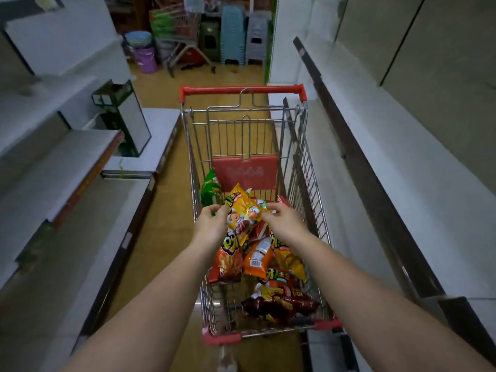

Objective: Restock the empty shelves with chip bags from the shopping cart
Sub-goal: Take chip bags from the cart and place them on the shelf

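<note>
Both arms reach fwd into the cart (308, 167); left hand (212, 221) and right hand (281, 218) each pinch one side of a yellow chip bag (245, 213), fingers curled onto its edges; bag is held just above the heap, tilted, roughly mid-cart; two-handed probably b/c the bag is puffy, slick and light, so a side-by-side hold keeps it flat w/o crushing the chips; likely step is lifting it out for shelving.

Cart contents, all relative to the cart: under the held bag an orange-red bag (228, 261) toward the cart's left wall; an orange bag w/ barcode (257, 260) in the middle; another yellow bag (291, 260) by the right wall; a dark brown bag (281, 304) at the near end; a green bag (210, 189) upright against the left wall at the far end, next to the red seat flap (245, 174); plenty left, so task looks far from done.

Left of the cart, stepped grey shelves (67, 157) look bare apart from a dark carton (120, 116); right of the cart, more grey shelving (389, 135), nothing seen on it; beyond the cart's red handle (241, 89), stacked stools (233, 36) and buckets (145, 57).
</note>
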A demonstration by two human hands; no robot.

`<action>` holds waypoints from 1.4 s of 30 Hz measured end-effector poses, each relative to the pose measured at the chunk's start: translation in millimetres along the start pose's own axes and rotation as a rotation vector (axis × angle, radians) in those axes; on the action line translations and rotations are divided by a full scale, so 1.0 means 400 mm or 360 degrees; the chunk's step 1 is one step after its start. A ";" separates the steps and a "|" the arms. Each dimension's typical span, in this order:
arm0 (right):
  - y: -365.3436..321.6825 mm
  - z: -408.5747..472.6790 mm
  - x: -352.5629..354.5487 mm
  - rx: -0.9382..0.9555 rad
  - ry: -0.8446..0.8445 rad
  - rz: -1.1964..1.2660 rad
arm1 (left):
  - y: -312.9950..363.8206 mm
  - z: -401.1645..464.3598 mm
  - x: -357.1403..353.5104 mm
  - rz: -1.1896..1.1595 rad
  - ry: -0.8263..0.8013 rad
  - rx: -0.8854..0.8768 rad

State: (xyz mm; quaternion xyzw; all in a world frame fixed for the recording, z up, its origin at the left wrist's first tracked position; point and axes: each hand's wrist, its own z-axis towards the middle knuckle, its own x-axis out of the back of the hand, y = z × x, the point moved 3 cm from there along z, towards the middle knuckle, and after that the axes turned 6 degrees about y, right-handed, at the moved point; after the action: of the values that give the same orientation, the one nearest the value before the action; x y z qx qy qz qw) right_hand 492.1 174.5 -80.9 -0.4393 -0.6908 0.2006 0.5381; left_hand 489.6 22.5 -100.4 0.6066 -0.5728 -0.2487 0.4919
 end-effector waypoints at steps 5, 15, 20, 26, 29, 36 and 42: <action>0.015 0.149 -0.077 -0.0168 0.0001 0.0125 | -0.021 0.159 -0.051 -0.0140 -0.0071 0.0207; 0.079 0.393 -0.159 -0.0268 -0.0087 -0.0038 | -0.097 0.340 -0.137 -0.0153 -0.0048 0.0505; 0.111 0.528 -0.191 -0.0144 -0.0158 -0.0348 | -0.149 0.401 -0.182 -0.0099 0.0016 0.0589; 0.159 0.667 -0.259 -0.0038 -0.0224 -0.0608 | -0.196 0.481 -0.216 -0.0039 0.0119 0.0641; 0.171 0.722 -0.295 -0.0014 -0.0261 -0.0668 | -0.206 0.520 -0.236 -0.0052 0.0161 0.0617; 0.220 0.758 -0.334 -0.0026 -0.0378 -0.0744 | -0.242 0.557 -0.272 -0.0083 0.0175 0.0731; 0.290 0.706 -0.281 -0.0384 -0.0552 0.0125 | -0.257 0.538 -0.282 -0.0012 0.0106 0.0766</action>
State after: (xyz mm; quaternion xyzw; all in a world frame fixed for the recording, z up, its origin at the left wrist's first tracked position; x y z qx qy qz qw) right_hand 281.8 199.0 -327.8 -0.4860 -0.7745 0.2098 0.3463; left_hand 325.0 47.2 -305.1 0.7164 -0.5968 -0.0867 0.3508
